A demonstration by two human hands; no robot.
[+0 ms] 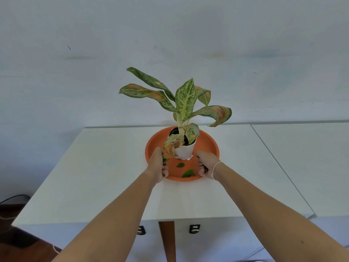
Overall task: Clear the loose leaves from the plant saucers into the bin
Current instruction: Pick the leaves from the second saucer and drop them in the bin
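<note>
An orange plant saucer [209,142] sits on a white table, with a white pot [186,151] and a speckled green plant [186,99] standing in it. Loose green leaves lie on the saucer's near side: one small leaf [180,165] and a larger one [188,173] by the front rim. My left hand [157,166] rests at the saucer's left edge, fingers curled around several green leaves [164,159]. My right hand [206,163] is inside the saucer's right side, fingers closed on a dark green leaf bit [204,167]. No bin is in view.
The white table [105,176] ends at a near edge with drawer locks [194,228] below. A second white surface [306,157] adjoins on the right. A pale wall stands right behind. A dark cable [15,198] lies on the floor at the left.
</note>
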